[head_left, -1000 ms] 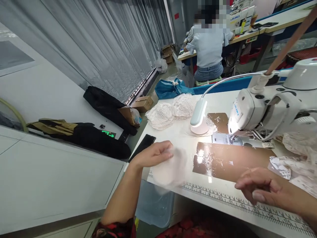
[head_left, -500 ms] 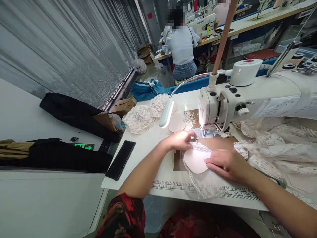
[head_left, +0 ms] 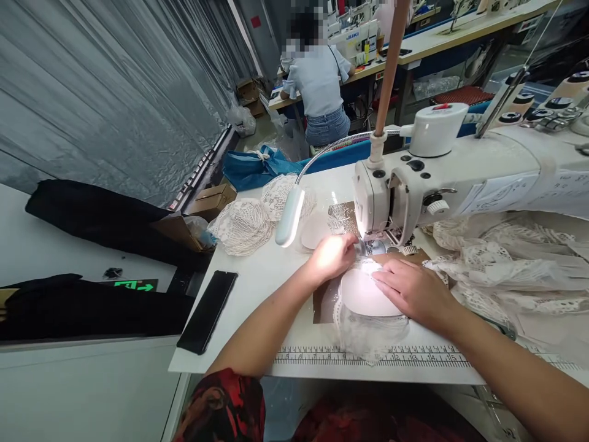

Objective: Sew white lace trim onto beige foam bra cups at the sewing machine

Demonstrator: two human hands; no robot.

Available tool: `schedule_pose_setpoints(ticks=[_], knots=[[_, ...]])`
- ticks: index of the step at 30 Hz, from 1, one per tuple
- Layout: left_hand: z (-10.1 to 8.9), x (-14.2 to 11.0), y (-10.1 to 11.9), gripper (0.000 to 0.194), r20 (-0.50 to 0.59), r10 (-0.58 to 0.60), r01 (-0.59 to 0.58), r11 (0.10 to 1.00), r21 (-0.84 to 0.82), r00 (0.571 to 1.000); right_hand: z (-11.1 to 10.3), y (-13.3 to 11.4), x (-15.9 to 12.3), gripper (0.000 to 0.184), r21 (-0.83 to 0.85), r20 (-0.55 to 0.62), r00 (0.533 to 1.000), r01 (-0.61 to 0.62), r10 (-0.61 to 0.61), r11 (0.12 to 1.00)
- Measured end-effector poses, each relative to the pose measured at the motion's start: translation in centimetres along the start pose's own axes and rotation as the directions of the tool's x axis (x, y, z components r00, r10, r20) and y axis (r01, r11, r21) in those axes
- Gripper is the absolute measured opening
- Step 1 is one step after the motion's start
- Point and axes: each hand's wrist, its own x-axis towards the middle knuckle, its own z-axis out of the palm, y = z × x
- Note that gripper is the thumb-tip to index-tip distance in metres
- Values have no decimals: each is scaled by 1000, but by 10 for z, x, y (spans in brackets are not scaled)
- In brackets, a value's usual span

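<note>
A pale foam bra cup (head_left: 365, 294) with white lace (head_left: 368, 334) lies in front of the sewing machine's needle area (head_left: 375, 245). At the lace's upper left edge, close to the presser foot, my left hand (head_left: 334, 255) is closed in a pinch. My right hand (head_left: 416, 291) holds the cup from the right, fingers pressed together over its upper side; the thumb is hidden. The lace hangs loosely toward the ruler strip (head_left: 350, 359) at the table's front edge. Under the cup lies a brown plate (head_left: 323, 304).
The machine head (head_left: 372, 196) and a lamp (head_left: 291, 215) stand over the work. Lace pieces (head_left: 243, 227) are stacked behind; more lace (head_left: 510, 270) is heaped at right. A black phone (head_left: 207, 313) lies at left. A co-worker (head_left: 317, 86) sits farther back.
My left hand brought a pale piece from the left to the machine, and my right hand joined it. Since then the cup and both hands have shifted slightly toward the needle. The view has turned right.
</note>
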Motion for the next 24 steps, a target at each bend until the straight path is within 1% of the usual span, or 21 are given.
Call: schedule_pose_setpoints(ticks=[2,3,4,6,7,9,11,13,19,24], knots=[[-4,-12,6,22,-67,7,-2,998,67,998,1,0,0,29,-11,-7,1000,6,-6,1000],[-4,-19,10,23,-68,43,-36,995,98,997,2,0,0,29,-16,-6,1000,8,-8,1000],[-2,-26,13,23,-50,95,-88,986,139,994,3,0,0,28,-21,-5,1000,2,-2,1000],[7,-38,20,23,22,194,-194,956,219,981,6,1,0,25,-31,-5,1000,-17,17,999],[13,-42,21,24,48,221,-226,941,251,974,7,1,-1,24,-39,-8,1000,-30,30,999],[25,-46,21,28,57,241,-246,919,308,969,10,1,0,27,-57,-17,998,-55,54,997],[33,-45,16,33,40,242,-240,906,349,969,12,2,0,31,-78,-15,997,-74,73,994],[34,-42,10,36,44,243,-242,900,363,969,13,2,1,34,-102,-21,995,-98,96,990],[24,-33,-4,51,113,263,-287,889,356,958,9,1,8,34,-163,11,995,-98,101,982],[19,-25,-13,54,170,292,-335,870,362,941,7,-2,14,31,-186,1,992,-121,123,975]])
